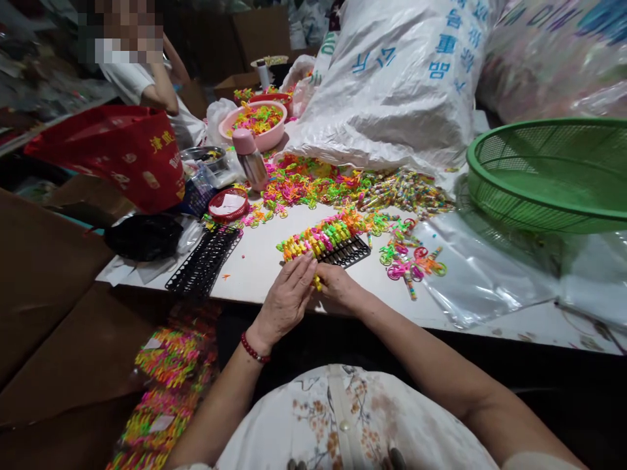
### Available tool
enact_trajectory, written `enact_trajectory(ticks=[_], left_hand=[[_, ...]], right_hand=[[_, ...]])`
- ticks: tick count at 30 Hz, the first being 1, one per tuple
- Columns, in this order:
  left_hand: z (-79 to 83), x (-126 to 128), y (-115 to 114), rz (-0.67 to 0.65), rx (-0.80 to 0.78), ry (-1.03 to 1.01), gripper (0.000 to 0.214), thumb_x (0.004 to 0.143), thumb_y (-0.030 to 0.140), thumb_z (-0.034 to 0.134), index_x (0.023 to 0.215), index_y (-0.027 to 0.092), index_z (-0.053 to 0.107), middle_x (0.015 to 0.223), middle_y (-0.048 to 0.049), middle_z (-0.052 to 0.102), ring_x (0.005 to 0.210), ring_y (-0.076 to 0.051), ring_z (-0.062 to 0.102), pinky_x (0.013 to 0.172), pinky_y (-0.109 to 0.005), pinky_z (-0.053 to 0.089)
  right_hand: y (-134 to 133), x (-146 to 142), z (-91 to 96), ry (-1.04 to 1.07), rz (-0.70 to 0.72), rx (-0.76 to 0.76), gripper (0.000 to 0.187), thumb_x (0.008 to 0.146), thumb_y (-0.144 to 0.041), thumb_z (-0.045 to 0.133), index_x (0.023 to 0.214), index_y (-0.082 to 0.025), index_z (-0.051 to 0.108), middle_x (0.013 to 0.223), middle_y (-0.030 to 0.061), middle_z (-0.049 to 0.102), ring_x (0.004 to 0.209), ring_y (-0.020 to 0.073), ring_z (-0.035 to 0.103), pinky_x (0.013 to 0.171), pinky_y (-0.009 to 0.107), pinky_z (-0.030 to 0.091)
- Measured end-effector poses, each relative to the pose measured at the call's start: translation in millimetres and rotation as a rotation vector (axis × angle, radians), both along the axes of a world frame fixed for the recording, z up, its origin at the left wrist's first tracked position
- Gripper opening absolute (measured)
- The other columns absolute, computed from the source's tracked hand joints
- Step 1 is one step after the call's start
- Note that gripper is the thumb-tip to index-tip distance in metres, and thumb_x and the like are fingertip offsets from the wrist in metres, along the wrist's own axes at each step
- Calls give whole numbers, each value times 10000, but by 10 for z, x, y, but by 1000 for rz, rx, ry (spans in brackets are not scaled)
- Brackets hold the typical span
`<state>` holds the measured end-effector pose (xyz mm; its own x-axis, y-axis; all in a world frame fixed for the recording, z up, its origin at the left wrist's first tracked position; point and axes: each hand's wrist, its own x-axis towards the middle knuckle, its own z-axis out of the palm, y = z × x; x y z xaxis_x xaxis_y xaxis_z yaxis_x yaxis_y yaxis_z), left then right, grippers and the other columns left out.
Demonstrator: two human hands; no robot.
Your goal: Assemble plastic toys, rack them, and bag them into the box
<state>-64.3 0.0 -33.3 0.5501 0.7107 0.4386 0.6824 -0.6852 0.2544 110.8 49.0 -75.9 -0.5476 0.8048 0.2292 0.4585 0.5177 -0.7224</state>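
My left hand [289, 294] and my right hand [337, 285] meet at the front edge of the white table. Between their closed fingers shows a small yellow plastic piece [318, 282]; its exact shape is mostly hidden. Just beyond my fingertips is a black slotted rack [356, 253], with rows of yellow, green, pink and orange plastic pieces [318, 238] set on it. To the right of my right hand lie loose coloured plastic toys [414, 264] with round loops, some joined to patterned sticks.
Loose pieces [304, 186] and patterned sticks [409, 192] are heaped behind. Empty black racks [203, 261] lie left, near a red basket [228, 204] and a steel flask [251, 160]. Right are clear plastic bags [484, 274] and a green basket [548, 219]. A person [142, 78] sits across.
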Motion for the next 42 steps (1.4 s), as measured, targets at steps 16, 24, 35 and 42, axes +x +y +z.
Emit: enact_trajectory(ticks=[16, 24, 35, 42], left_hand=[[36, 66, -58, 115, 151, 157, 609, 956, 298, 498, 1512, 204, 268, 1506, -145, 405, 1443, -290, 302, 1163, -650, -23], [20, 130, -21, 23, 161, 122, 529, 949, 209, 497, 1461, 196, 366, 1459, -109, 486, 1429, -251, 338, 1200, -582, 60], [44, 101, 18, -16, 73, 95, 595, 957, 151, 421, 1519, 169, 227, 1495, -114, 441, 1447, -211, 304, 1188, -474, 231], [64, 75, 29, -48, 11, 7, 635, 954, 125, 376, 1544, 179, 148, 1538, -133, 368, 1452, -219, 292, 1184, -475, 254]], right_hand=[[-600, 1100, 84, -318, -637, 139, 147, 892, -303, 582, 970, -179, 566, 947, 83, 584, 777, 204, 581, 662, 309, 456], [-757, 1603, 37, -594, -869, 132, 157, 920, -323, 518, 852, -191, 568, 929, 114, 605, 757, 232, 602, 640, 324, 439], [-415, 560, 198, 306, -477, -329, 195, 831, -368, 593, 911, -192, 610, 777, 11, 674, 676, 158, 621, 652, 275, 482], [-177, 79, 84, 188, -265, -112, 106, 831, -212, 545, 742, -177, 592, 733, 9, 608, 669, 138, 515, 644, 246, 398]])
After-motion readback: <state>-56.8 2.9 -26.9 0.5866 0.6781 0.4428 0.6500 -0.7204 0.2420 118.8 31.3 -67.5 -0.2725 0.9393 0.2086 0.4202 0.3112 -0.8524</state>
